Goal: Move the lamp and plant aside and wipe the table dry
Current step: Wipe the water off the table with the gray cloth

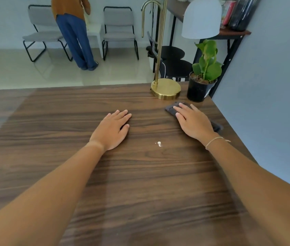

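One dark wood-grain table (52, 121): one brass lamp with white dome shade (165, 88) and one green plant in a black pot (200, 86) side by side at the far right corner. Left hand (113, 129) flat, released, mid-table; right hand (193, 120) pressed open-fingered on one dark grey cloth (171, 108) near the lamp. One white speck (159, 144) lies between the wrists.
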Tool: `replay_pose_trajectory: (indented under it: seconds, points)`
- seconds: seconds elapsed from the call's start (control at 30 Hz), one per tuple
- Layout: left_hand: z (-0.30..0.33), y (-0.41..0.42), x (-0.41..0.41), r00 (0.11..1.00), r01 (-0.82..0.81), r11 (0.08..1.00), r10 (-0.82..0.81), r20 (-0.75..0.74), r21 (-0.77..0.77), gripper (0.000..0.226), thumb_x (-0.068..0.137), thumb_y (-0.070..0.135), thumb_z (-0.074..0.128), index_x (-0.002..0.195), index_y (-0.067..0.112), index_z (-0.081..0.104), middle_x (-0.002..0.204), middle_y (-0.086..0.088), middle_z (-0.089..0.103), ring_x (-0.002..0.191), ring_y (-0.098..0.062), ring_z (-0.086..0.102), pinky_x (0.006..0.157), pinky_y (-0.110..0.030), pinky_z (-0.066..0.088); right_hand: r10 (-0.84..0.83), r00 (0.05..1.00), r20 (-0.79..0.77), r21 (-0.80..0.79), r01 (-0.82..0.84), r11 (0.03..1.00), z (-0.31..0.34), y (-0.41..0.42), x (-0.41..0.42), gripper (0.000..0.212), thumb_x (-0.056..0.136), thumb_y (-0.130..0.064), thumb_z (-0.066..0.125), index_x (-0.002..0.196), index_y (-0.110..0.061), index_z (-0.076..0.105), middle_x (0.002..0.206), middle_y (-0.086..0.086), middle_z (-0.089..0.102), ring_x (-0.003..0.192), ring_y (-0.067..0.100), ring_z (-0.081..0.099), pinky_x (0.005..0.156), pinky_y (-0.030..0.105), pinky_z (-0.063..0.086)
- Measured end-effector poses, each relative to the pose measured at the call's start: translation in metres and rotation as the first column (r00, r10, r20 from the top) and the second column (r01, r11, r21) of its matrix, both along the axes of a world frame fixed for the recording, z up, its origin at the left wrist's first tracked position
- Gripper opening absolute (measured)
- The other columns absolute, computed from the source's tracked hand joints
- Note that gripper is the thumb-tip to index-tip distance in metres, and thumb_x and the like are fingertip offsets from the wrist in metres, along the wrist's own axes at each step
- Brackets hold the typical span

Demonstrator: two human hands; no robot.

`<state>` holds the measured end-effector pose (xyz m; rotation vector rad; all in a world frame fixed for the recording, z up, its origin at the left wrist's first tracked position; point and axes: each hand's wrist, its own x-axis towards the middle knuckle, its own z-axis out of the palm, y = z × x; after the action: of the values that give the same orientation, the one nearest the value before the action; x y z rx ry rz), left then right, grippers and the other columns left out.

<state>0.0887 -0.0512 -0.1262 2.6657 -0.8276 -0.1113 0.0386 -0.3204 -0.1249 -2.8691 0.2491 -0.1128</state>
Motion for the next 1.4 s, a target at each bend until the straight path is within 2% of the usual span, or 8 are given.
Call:
replay_pose_trajectory:
  seconds: [0.23,0.33,0.5,0.8,0.93,1.07,1.2,1.4]
  points:
    - [0.003,0.01,-0.003,0.995,-0.018,0.99,0.004,-0.099,-0.14,0.046,0.096,0.018,0.035,0.142,0.014,0.034,0.156,-0.004,0.025,0.146,-0.021,0.017,0.118,-0.031,0.007,0.603,0.796,0.056,0.047,-0.605,0.795,0.0,0.113,-0.131,0.043,0.096,-0.043,0.028,0.138,-0.039,0.038,0.15,-0.019,0.029,0.142,0.008,0.016,0.116,0.025,0.007]
    - [0.006,0.038,-0.011,0.994,-0.037,0.995,0.026,-0.105,-0.097,0.047,0.096,0.02,0.035,0.142,0.012,0.032,0.157,-0.006,0.022,0.146,-0.023,0.014,0.119,-0.032,0.006,0.553,0.831,0.059,0.038,-0.555,0.831,0.009,0.074,-0.139,0.04,0.097,-0.038,0.034,0.136,-0.037,0.042,0.145,-0.023,0.028,0.139,0.001,0.014,0.113,0.014,0.0]
    - [0.002,0.094,-0.037,0.995,-0.087,0.996,0.087,-0.049,-0.007,0.048,0.096,0.025,0.035,0.143,0.014,0.032,0.157,-0.005,0.022,0.147,-0.024,0.013,0.12,-0.037,0.008,-0.039,0.999,-0.035,-0.009,0.038,0.999,0.002,0.041,-0.065,0.043,0.1,-0.037,0.022,0.142,-0.035,0.032,0.155,-0.01,0.024,0.144,0.025,0.017,0.114,0.042,0.019]
    - [0.005,0.192,-0.108,0.986,-0.163,0.986,0.163,-0.021,-0.024,0.048,0.096,0.025,0.036,0.142,0.013,0.034,0.156,-0.006,0.024,0.146,-0.026,0.016,0.119,-0.037,0.009,0.665,0.744,0.059,-0.001,-0.666,0.746,0.004,0.261,-0.204,0.043,0.097,-0.04,0.03,0.135,-0.029,0.046,0.148,-0.007,0.041,0.139,0.023,0.032,0.112,0.037,0.023]
    - [0.003,0.19,-0.116,0.986,-0.165,0.986,0.164,-0.018,-0.038,0.048,0.096,0.026,0.036,0.141,0.012,0.034,0.156,-0.006,0.025,0.146,-0.025,0.016,0.12,-0.037,0.011,0.371,0.926,0.066,-0.001,-0.371,0.928,0.013,0.168,-0.18,0.041,0.099,-0.033,0.032,0.137,-0.024,0.044,0.149,-0.004,0.038,0.139,0.017,0.03,0.11,0.011,0.0]
    - [0.005,0.198,-0.131,0.989,-0.147,0.989,0.147,0.012,-0.01,0.048,0.096,0.026,0.035,0.142,0.011,0.033,0.156,-0.007,0.025,0.145,-0.025,0.017,0.118,-0.037,0.01,-0.08,0.995,-0.059,-0.07,0.075,0.995,0.002,0.15,-0.156,0.045,0.099,-0.037,0.02,0.142,-0.031,0.032,0.155,-0.006,0.026,0.143,0.026,0.021,0.116,0.039,0.017]
    - [0.007,0.199,-0.143,0.989,-0.145,0.989,0.145,0.007,0.005,0.049,0.096,0.027,0.034,0.143,0.011,0.031,0.156,-0.008,0.023,0.146,-0.026,0.016,0.118,-0.037,0.01,0.268,0.963,0.029,-0.084,-0.265,0.961,-0.008,0.25,-0.185,0.058,0.09,-0.041,0.015,0.135,-0.023,0.047,0.145,0.004,0.046,0.131,0.035,0.041,0.107,0.05,0.033]
    - [0.004,0.205,-0.159,0.987,-0.161,0.987,0.161,-0.002,0.01,0.05,0.096,0.028,0.035,0.143,0.011,0.032,0.156,-0.008,0.024,0.146,-0.027,0.016,0.119,-0.037,0.011,0.507,0.862,0.024,-0.006,-0.507,0.862,0.005,0.251,-0.27,0.049,0.095,-0.045,0.019,0.14,-0.037,0.035,0.153,-0.014,0.029,0.144,0.018,0.017,0.114,0.036,0.016]
